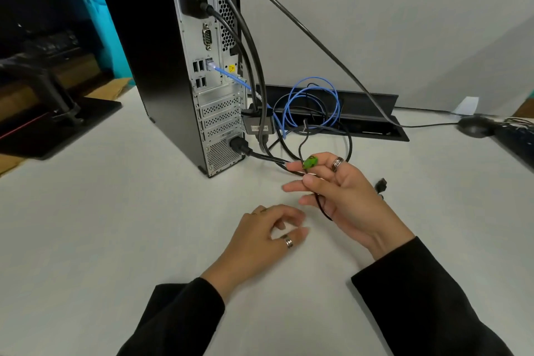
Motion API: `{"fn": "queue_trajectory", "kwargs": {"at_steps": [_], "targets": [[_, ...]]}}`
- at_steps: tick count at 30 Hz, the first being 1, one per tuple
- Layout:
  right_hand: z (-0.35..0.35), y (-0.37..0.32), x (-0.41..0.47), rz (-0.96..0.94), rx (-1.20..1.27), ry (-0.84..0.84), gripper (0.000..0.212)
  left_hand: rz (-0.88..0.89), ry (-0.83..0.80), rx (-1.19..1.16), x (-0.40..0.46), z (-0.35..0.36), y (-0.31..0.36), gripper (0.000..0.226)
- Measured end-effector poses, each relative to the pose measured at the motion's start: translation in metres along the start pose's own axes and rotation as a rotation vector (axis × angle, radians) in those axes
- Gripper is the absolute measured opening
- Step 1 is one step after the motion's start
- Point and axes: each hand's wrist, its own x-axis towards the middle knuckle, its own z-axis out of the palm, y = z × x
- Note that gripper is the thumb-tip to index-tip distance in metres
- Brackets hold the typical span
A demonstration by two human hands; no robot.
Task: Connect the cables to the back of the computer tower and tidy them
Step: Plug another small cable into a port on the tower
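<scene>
My black sleeves (185, 312) fill the lower frame, soft matte cloth. Left hand (260, 237) rests on the desk (101, 225), fingers loosely curled, holding nothing; plain metal ring on one finger. Right hand (338, 191) is raised just above the desk, palm inward, fingers narrowly pinched on a thin black cable (320, 205) with a small green tag (310, 162) at my fingertips. Its free plug (381, 184) lies on the desk just right of that hand, not yet connected.

Desk: pale, smooth, slightly textured laminate.

Tower (161, 66) stands upright beyond the hands, glossy black side, bare steel rear panel with perforated slot covers. Thick rubbery black cables (248, 46) hang from the upper ports; a blue cable (231, 76) is seated mid-panel and coils loosely (312, 101) near the black desk trough (361, 113).

Risks, my judgement:
- The thin cable crosses under the thick leads; pulling could tighten the tangle or tug a seated plug loose.
- A hard pull could tip the narrow tower.
- Blue coil may snag during bundling.
- Wrong port or orientation could bend the plug contacts.
</scene>
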Motion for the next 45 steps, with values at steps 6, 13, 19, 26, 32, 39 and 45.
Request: {"fn": "queue_trajectory", "kwargs": {"at_steps": [6,13,19,26,32,39,45], "targets": [[-0.003,0.001,0.000,0.036,0.191,-0.063,0.016,0.063,0.016,-0.173,0.006,0.010,0.012,0.028],[-0.009,-0.001,0.002,0.027,0.178,-0.063,0.017,0.078,0.082,-0.240,0.010,0.024,0.017,0.020],[-0.022,-0.010,0.004,-0.030,0.113,0.037,0.018,0.058,0.055,-0.411,0.008,0.019,0.018,0.016],[-0.033,-0.014,0.006,-0.119,-0.007,0.260,0.022,-0.060,0.069,-0.654,0.001,-0.007,0.008,0.016],[-0.042,-0.011,0.009,-0.177,-0.075,0.440,0.023,-0.198,0.003,-0.924,-0.007,-0.030,0.004,0.019],[-0.057,0.000,0.018,-0.182,-0.253,0.655,0.026,-0.244,0.130,-1.482,-0.008,-0.060,-0.012,0.048],[-0.063,0.016,0.025,-0.071,-0.523,0.618,0.026,-0.148,0.380,-1.287,0.005,-0.054,-0.008,0.020]]}}
